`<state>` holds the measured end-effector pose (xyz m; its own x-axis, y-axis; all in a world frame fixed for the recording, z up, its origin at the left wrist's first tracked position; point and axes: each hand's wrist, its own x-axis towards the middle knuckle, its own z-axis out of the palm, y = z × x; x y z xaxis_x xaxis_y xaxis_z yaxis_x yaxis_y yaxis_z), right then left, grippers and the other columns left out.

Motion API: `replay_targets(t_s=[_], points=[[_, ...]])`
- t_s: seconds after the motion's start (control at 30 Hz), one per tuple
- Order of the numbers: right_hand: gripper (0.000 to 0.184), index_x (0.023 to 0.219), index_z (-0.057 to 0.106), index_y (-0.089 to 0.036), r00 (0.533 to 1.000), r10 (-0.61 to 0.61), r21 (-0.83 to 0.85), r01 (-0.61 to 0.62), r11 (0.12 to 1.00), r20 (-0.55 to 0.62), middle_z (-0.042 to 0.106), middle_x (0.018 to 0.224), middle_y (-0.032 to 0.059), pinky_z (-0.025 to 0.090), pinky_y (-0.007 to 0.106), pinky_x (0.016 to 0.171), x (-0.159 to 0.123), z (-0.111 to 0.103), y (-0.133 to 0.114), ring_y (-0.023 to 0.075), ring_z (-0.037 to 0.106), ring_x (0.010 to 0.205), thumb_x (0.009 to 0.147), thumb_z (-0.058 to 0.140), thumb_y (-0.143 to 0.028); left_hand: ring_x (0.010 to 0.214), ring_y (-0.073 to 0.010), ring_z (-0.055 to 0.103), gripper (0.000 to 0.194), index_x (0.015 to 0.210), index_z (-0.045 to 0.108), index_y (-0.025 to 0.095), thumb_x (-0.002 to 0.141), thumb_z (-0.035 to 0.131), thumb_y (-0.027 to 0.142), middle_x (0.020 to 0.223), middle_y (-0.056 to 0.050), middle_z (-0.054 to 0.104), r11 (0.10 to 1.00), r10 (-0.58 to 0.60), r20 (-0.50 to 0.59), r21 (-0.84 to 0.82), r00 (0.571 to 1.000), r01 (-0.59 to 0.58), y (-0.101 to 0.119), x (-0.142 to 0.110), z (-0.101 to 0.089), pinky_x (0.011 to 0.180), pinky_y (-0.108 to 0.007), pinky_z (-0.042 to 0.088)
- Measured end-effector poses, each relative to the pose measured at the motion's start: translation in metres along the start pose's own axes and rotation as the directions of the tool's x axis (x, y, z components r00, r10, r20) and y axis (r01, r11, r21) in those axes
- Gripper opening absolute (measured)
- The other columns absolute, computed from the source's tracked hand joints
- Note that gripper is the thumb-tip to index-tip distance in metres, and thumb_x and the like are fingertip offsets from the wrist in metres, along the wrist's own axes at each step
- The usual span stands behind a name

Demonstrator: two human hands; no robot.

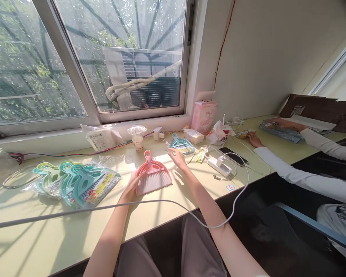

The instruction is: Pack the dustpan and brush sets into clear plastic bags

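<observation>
My left hand (132, 184) grips the left side of a pink dustpan with a small white-bristled brush (152, 179) lying in it, at the table's middle. The set's handle points toward the window. My right hand (178, 158) is just right of it, fingers apart and holding nothing I can see. Beyond those fingertips lies a teal dustpan-and-brush set (180, 144) with a yellow label. On the left, several teal and green dustpan-and-brush sets (82, 181) lie overlapped in clear plastic wrapping.
A grey cable (173, 201) crosses above my forearms. Rightward are a power strip (219, 167), a phone (233, 156) and a small yellow packet (201, 154). A plastic cup (137, 138) and a pink box (204, 117) stand toward the window. A co-worker's hands (255, 139) work at the right.
</observation>
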<state>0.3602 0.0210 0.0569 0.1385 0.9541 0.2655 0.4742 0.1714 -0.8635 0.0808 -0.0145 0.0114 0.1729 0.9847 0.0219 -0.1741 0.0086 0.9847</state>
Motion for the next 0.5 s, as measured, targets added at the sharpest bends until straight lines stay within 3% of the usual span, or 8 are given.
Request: replay_targets(t_s=[0.07, 0.13, 0.2, 0.3, 0.4, 0.5], points=[[0.049, 0.158, 0.076, -0.02, 0.978, 0.118, -0.24, -0.157, 0.958, -0.172, 0.067, 0.175, 0.0195, 0.029, 0.054, 0.147, -0.006, -0.042, 0.02, 0.0359, 0.045, 0.176, 0.111, 0.062, -0.03, 0.157, -0.05, 0.067, 0.072, 0.142, 0.085, 0.027, 0.079, 0.103, 0.058, 0.149, -0.015, 0.084, 1.0, -0.016, -0.04, -0.026, 0.999, 0.015, -0.002, 0.005, -0.003, 0.123, -0.059, 0.062], [0.059, 0.167, 0.067, -0.013, 0.957, 0.19, -0.5, -0.278, 0.82, -0.22, 0.055, 0.184, 0.0247, 0.026, 0.056, 0.147, -0.016, -0.074, 0.039, 0.0378, 0.035, 0.181, 0.109, 0.061, -0.025, 0.154, -0.0464, 0.071, 0.076, 0.144, 0.084, 0.028, 0.075, 0.104, 0.054, 0.152, -0.016, 0.083, 0.999, -0.017, -0.097, -0.037, 0.995, 0.013, -0.005, 0.013, -0.008, 0.12, -0.053, 0.064], [0.057, 0.164, 0.069, -0.009, 0.958, 0.24, -0.664, -0.28, 0.693, -0.154, 0.059, 0.179, 0.0303, 0.03, 0.056, 0.145, -0.025, -0.092, 0.054, 0.0412, 0.043, 0.177, 0.11, 0.062, -0.025, 0.148, -0.0437, 0.075, 0.076, 0.14, 0.084, 0.026, 0.071, 0.105, 0.05, 0.149, -0.018, 0.084, 0.999, -0.014, -0.149, -0.03, 0.989, 0.01, -0.009, 0.021, -0.014, 0.117, -0.048, 0.066], [0.041, 0.142, 0.081, -0.008, 0.962, 0.265, -0.756, -0.224, 0.615, -0.069, 0.076, 0.154, 0.0358, 0.044, 0.057, 0.133, -0.036, -0.096, 0.066, 0.0454, 0.068, 0.153, 0.11, 0.06, -0.021, 0.139, -0.0431, 0.08, 0.072, 0.132, 0.085, 0.023, 0.069, 0.105, 0.051, 0.139, -0.02, 0.087, 1.0, -0.001, -0.191, -0.019, 0.982, -0.002, -0.015, 0.028, -0.021, 0.113, -0.047, 0.067], [0.028, 0.121, 0.085, -0.012, 0.966, 0.244, -0.731, -0.223, 0.645, -0.079, 0.083, 0.131, 0.0358, 0.054, 0.058, 0.119, -0.044, -0.093, 0.068, 0.0473, 0.079, 0.131, 0.102, 0.064, -0.012, 0.134, -0.0441, 0.082, 0.07, 0.125, 0.086, 0.022, 0.065, 0.106, 0.051, 0.13, -0.019, 0.089, 1.0, 0.005, -0.218, -0.02, 0.976, -0.009, -0.017, 0.028, -0.022, 0.108, -0.046, 0.068], [0.021, 0.104, 0.085, -0.02, 0.961, 0.205, -0.516, -0.274, 0.812, -0.188, 0.087, 0.108, 0.0233, 0.06, 0.054, 0.111, -0.049, -0.092, 0.069, 0.0423, 0.082, 0.117, 0.093, 0.068, -0.016, 0.132, -0.0447, 0.083, 0.063, 0.115, 0.086, 0.023, 0.061, 0.108, 0.047, 0.123, -0.019, 0.09, 1.0, 0.0, -0.247, -0.025, 0.969, -0.007, -0.012, 0.023, -0.018, 0.104, -0.043, 0.07]])
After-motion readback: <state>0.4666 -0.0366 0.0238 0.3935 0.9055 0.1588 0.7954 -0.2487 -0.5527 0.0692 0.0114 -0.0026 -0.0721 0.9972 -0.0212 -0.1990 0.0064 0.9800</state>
